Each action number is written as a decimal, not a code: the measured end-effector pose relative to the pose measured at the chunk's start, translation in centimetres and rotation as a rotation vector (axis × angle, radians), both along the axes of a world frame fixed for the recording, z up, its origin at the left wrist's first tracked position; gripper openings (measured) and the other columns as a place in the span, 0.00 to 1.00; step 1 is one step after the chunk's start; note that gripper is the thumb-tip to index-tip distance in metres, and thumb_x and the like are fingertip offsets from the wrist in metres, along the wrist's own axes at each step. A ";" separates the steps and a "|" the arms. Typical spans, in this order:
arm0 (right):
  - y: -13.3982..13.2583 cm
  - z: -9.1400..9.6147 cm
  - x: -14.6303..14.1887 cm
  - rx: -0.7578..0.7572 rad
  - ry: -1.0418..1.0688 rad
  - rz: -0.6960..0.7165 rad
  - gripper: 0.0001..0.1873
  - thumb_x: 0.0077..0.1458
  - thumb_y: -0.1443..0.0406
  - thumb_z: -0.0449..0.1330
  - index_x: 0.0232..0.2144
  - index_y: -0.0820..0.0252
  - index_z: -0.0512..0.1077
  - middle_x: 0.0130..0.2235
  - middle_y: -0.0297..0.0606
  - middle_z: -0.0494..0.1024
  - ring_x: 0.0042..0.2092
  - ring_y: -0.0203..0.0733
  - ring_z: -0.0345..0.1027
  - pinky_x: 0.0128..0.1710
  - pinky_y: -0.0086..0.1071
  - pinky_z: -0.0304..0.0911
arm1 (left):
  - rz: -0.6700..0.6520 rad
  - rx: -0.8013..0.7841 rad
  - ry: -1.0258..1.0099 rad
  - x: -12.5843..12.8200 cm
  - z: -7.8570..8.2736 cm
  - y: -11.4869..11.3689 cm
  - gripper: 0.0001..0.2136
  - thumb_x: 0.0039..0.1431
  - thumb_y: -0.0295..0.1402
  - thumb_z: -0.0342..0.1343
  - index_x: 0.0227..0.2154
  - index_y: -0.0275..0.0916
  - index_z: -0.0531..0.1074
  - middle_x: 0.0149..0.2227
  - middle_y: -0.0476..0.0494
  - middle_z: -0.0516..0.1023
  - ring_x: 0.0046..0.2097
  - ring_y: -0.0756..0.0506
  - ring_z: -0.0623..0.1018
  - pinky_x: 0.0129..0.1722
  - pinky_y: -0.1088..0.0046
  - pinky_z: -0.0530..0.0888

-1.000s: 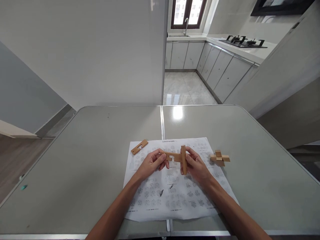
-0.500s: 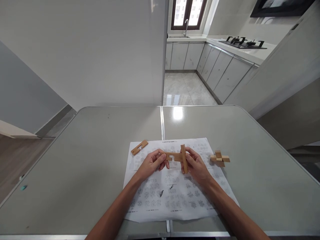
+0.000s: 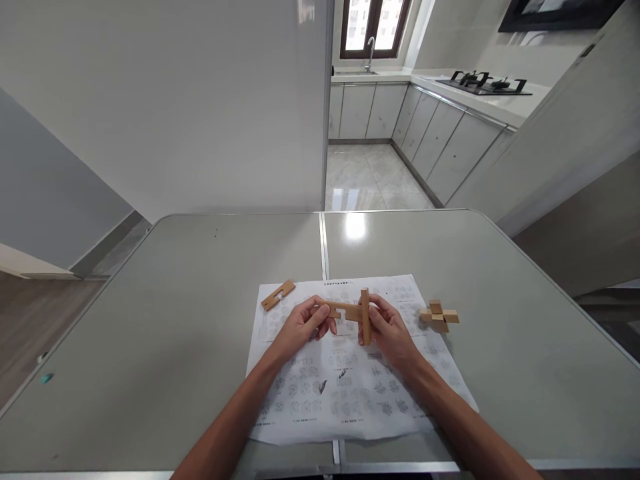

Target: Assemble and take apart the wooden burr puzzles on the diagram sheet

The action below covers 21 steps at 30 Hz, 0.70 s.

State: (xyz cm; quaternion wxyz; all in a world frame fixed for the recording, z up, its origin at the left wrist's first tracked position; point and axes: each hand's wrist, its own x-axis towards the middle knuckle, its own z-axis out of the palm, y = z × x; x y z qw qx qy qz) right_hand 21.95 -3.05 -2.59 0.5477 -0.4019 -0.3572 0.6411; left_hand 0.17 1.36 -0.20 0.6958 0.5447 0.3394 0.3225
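Above a printed paper sheet (image 3: pixel 320 417), my left hand (image 3: pixel 306 327) pinches the left end of a flat notched wooden puzzle piece (image 3: pixel 353 312). The far end of that piece meets a second wooden puzzle piece (image 3: pixel 365 319), which stands crosswise to it. My right hand (image 3: pixel 393 331) is closed around this crosswise piece, its thumb on the near face. Whether the two pieces are locked together I cannot tell. Another notched wooden piece (image 3: pixel 286 289) lies at the sheet's upper left corner. An assembled cross-shaped wooden puzzle (image 3: pixel 438 317) rests at the sheet's right edge.
The grey folding table (image 3: pixel 165 333) has a metal seam (image 3: pixel 324 247) down its middle. A small teal bit (image 3: pixel 47 378) lies near its left edge. Beyond the table stand a white wall (image 3: pixel 225 113) and a kitchen with a gas stove (image 3: pixel 483 83).
The held pieces have turned very slightly in my hands, and the crosswise one is a touch more upright. The view has shifted a little. Both grips stay the same.
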 end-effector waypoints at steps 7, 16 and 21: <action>0.1 -0.2 0.2 -0.030 0.053 0.061 0.26 0.57 0.43 0.70 0.44 0.53 0.70 0.21 0.27 0.75 0.19 0.37 0.66 0.24 0.31 0.65 | -0.007 0.014 -0.025 0.0 -0.2 0.0 0.19 0.70 0.51 0.58 0.36 0.38 0.67 0.29 0.45 0.81 0.25 0.52 0.67 0.27 0.73 0.63; 0.0 -0.1 0.8 -0.030 0.045 0.206 0.26 0.60 0.42 0.68 0.44 0.55 0.70 0.22 0.33 0.79 0.21 0.41 0.72 0.26 0.33 0.65 | -0.030 0.037 -0.024 -0.1 -0.1 -0.1 0.19 0.70 0.50 0.57 0.36 0.38 0.69 0.29 0.44 0.81 0.25 0.51 0.68 0.28 0.73 0.64; -0.2 0.4 1.0 -0.022 0.053 0.252 0.26 0.62 0.43 0.66 0.47 0.56 0.70 0.23 0.36 0.82 0.21 0.43 0.73 0.25 0.32 0.63 | -0.031 0.036 -0.023 -0.1 -0.1 -0.1 0.19 0.70 0.50 0.58 0.35 0.38 0.69 0.29 0.44 0.81 0.25 0.51 0.68 0.28 0.73 0.64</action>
